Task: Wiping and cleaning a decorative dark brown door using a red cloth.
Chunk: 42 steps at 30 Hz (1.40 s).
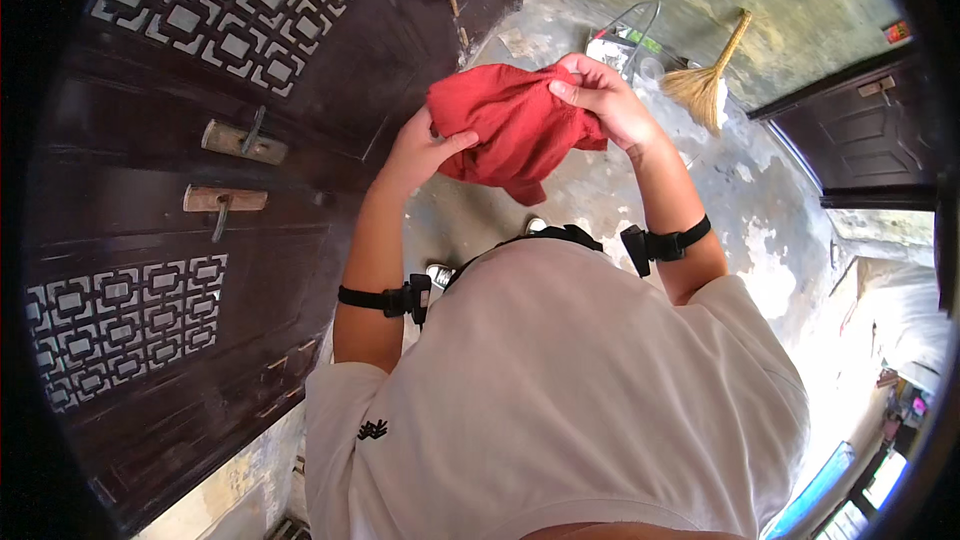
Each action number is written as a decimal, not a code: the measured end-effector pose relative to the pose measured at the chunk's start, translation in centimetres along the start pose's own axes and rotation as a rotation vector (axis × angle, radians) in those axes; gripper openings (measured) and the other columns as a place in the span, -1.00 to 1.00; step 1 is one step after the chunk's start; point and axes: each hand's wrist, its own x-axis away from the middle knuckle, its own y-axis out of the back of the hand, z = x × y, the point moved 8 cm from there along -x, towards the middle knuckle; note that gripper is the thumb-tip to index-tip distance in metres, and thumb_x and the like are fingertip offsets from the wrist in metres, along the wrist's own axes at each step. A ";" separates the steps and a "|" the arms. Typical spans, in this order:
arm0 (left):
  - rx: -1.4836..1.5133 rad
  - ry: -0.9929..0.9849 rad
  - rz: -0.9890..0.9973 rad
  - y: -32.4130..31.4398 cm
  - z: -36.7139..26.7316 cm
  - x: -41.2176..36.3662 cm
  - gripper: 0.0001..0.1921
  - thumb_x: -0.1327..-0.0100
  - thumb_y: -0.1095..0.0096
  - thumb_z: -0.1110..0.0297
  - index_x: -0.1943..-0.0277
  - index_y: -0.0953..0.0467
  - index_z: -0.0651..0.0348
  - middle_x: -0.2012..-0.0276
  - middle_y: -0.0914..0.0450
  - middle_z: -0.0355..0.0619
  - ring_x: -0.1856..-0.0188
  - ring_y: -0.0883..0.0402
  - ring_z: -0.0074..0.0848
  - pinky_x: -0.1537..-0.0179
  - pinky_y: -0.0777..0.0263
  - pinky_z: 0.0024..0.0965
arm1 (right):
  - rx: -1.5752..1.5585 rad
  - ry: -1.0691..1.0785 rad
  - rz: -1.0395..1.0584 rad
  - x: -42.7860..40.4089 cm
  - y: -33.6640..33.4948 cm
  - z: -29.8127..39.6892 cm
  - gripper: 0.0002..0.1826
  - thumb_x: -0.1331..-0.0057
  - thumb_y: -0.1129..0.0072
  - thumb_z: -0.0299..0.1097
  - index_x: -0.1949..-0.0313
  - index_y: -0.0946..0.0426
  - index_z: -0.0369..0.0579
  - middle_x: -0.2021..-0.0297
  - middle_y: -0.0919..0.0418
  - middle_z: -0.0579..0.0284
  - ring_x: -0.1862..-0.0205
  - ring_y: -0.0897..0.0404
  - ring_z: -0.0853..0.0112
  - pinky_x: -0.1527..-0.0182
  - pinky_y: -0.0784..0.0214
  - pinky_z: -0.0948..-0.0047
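A crumpled red cloth [510, 127] is stretched between my two hands, in front of my body and above the floor. My left hand [424, 154] grips its left side, with the thumb on top and the other fingers hidden behind the fabric. My right hand [604, 97] pinches the upper right part between thumb and fingers. One corner of the cloth hangs down at the lower middle. Black straps with small devices circle both of my arms.
At my left stands a dark wooden double door [300, 142] with lattice panels and metal handles. A straw broom [701, 82] leans by the far wall, beside a dustpan [611, 52] with a looped handle. Another dark door [862, 120] is at the right. The concrete floor [720, 187] is patchy.
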 end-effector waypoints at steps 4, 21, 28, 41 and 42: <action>-0.489 -0.096 0.005 1.3 1.4 -1.0 -0.66 -0.43 -0.32 0.39 -0.20 -0.51 0.25 -0.22 -0.62 -0.05 -0.21 -0.55 -0.55 -0.27 -0.38 -0.38 | 0.277 0.035 0.014 -0.5 0.8 1.3 -0.90 -0.50 -0.21 -0.42 0.05 -0.54 -0.12 0.20 -0.68 0.33 0.16 -0.61 0.61 0.03 -0.49 0.53; 0.009 -0.072 0.384 -9.3 0.5 -5.1 -0.57 -0.33 -0.50 0.24 -0.14 -0.55 0.29 0.04 -0.72 -0.11 -0.01 -0.64 -0.50 -0.10 -0.51 -0.33 | 1.297 -0.006 0.376 -0.7 -3.4 7.6 -0.79 -0.28 -0.26 -0.52 0.07 -0.61 -0.14 0.28 -0.68 -0.04 0.23 -0.65 0.09 0.10 -0.46 0.22; -0.163 -0.067 0.408 -8.5 2.5 -6.2 -0.63 -0.41 -0.40 0.17 -0.02 -0.62 0.35 0.14 -0.74 -0.11 0.12 -0.64 -0.57 0.03 -0.52 -0.38 | 1.586 -0.004 0.110 -2.5 0.9 6.5 -0.80 -0.37 -0.26 -0.31 0.07 -0.66 -0.07 0.27 -0.70 -0.04 0.14 -0.70 0.06 0.06 -0.51 0.14; 0.434 0.208 0.051 -2.6 4.8 -2.2 -0.72 -0.57 -0.16 0.24 -0.08 -0.61 0.30 0.06 -0.70 -0.19 0.03 -0.66 -0.56 -0.08 -0.49 -0.41 | 1.064 -0.772 0.320 3.1 8.0 -22.3 -0.07 -0.48 0.19 0.48 -0.41 -0.36 -0.16 -0.32 -0.50 -0.12 -0.36 -0.46 0.07 -0.38 -0.27 0.17; 0.490 0.199 0.071 -2.3 4.1 -1.8 -0.71 -0.59 -0.12 0.26 -0.12 -0.57 0.31 0.03 -0.70 -0.15 -0.02 -0.67 -0.51 -0.13 -0.49 -0.37 | 0.884 -0.736 0.212 2.9 7.6 -23.2 -0.04 -0.48 0.25 0.50 -0.46 -0.32 -0.14 -0.40 -0.43 -0.07 -0.44 -0.38 0.10 -0.44 -0.20 0.18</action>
